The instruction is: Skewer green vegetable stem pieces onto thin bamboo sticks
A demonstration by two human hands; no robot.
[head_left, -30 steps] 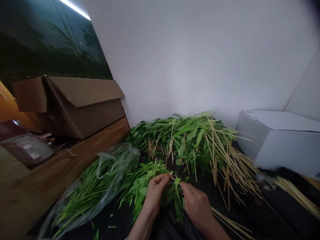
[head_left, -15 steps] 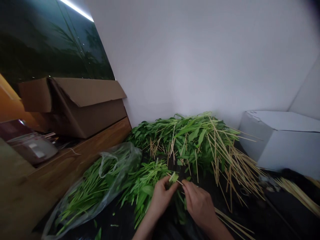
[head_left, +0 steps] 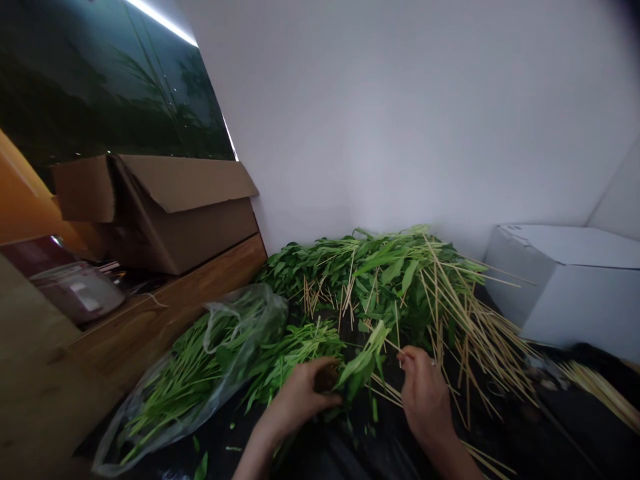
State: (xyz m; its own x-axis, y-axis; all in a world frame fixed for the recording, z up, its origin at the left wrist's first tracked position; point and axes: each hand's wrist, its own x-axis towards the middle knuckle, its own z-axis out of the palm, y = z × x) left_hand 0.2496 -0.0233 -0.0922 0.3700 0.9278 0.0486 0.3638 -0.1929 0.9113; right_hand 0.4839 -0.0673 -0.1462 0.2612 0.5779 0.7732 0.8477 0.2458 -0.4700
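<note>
My right hand (head_left: 425, 397) pinches the end of a thin bamboo skewer (head_left: 395, 347). A small bundle of leafy greens (head_left: 367, 360) is at the skewer's other end, its leaves hanging down. Just left of that bundle, my left hand (head_left: 303, 393) has its thumb and fingers curved apart with a gap between them, and no held thing shows there. Behind the left hand lies a loose heap of cut greens (head_left: 313, 343). Several bare skewers (head_left: 387, 390) rest on the black covering between my hands.
A large pile of greens on skewers (head_left: 400, 267) lies against the white wall. At left is a clear plastic bag of greens (head_left: 187, 380), beside a wooden ledge bearing an open cardboard box (head_left: 200, 230). A white box (head_left: 580, 287) stands at right, near more skewers (head_left: 600, 390).
My hands have moved apart. The left hand has let go of the greens and shifted left; the right has moved right and up, raising the skewered bundle. The view has turned slightly left.
</note>
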